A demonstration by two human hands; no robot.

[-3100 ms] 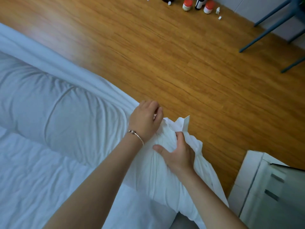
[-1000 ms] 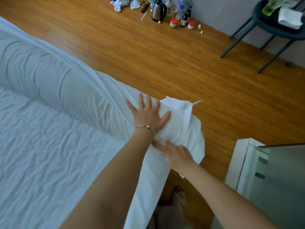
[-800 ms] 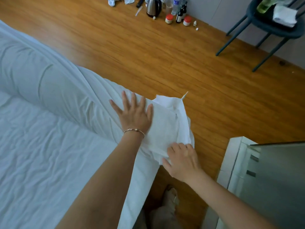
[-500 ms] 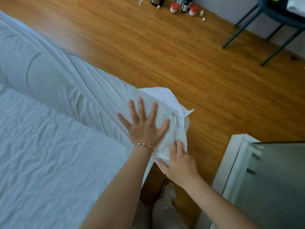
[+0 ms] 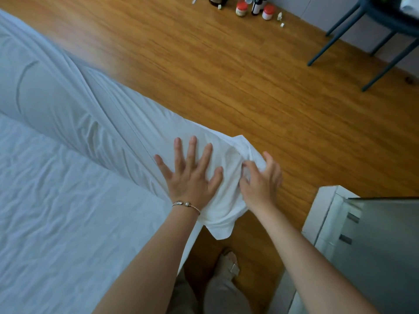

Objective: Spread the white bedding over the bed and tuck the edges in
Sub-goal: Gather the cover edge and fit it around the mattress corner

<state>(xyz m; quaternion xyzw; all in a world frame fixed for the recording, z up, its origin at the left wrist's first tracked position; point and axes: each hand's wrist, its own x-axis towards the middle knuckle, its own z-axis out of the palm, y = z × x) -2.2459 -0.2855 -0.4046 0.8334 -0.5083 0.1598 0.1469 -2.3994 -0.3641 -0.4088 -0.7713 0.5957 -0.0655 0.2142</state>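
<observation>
The white bedding (image 5: 118, 132) lies as a thick folded roll along the bed's edge, running from the upper left down to a corner (image 5: 223, 220) that hangs over the floor. Beneath it on the left is the wrinkled white sheet of the bed (image 5: 56, 211). My left hand (image 5: 190, 175), with a bracelet on the wrist, presses flat on the bedding near the corner, fingers spread. My right hand (image 5: 260, 182) is at the corner's outer side and pinches a bunched fold of the fabric between thumb and fingers.
Wooden floor (image 5: 226, 75) runs beside the bed. A white bedside cabinet (image 5: 324, 214) stands close at the right. Dark blue chair legs (image 5: 340, 37) are at the top right, bottles and jars (image 5: 254, 7) on the floor at the top. My foot (image 5: 229, 264) is below the corner.
My right hand has moved from the corner's lower edge up to its outer side and taken the bunched fold. The pointed flap no longer sticks out. My left hand stays flat.
</observation>
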